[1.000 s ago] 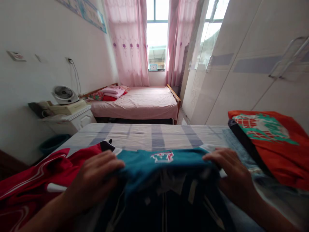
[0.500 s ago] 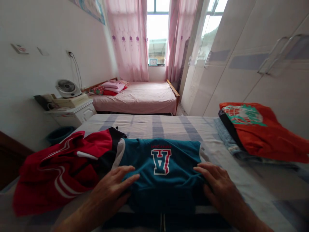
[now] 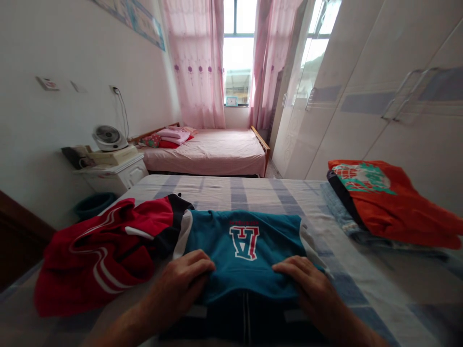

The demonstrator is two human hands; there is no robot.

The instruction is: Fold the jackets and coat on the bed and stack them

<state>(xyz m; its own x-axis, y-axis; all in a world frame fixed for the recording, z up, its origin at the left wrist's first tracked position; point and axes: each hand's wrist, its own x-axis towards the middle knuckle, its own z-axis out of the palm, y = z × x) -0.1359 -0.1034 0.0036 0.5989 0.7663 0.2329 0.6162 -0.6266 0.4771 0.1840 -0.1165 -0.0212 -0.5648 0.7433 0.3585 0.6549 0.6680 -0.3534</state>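
A teal jacket (image 3: 217, 241) with a large letter print and white side parts lies folded in front of me on the bed. Its dark lower part shows a zipper running toward me. My left hand (image 3: 190, 277) holds the jacket's left side, fingers bent together over the teal cloth. On the other side, my right hand (image 3: 306, 279) grips the cloth in the same way, its fingertips right of the print. Both thumbs are mostly hidden. Left of the jacket lies a crumpled red jacket (image 3: 119, 250) with white stripes and black parts, close to my left hand.
An orange shirt (image 3: 390, 207) tops a folded pile with jeans (image 3: 340, 209) on the right of the striped bedsheet (image 3: 260, 190). Beyond stand a pink bed (image 3: 217, 152) and a wardrobe (image 3: 361, 62). A fan (image 3: 109, 137) sits on the left cabinet (image 3: 119, 171).
Both hands have moved inward over the teal jacket and their fingers have closed more on the cloth. The jacket's dark zippered lower part shows more. The camera view has shifted slightly.
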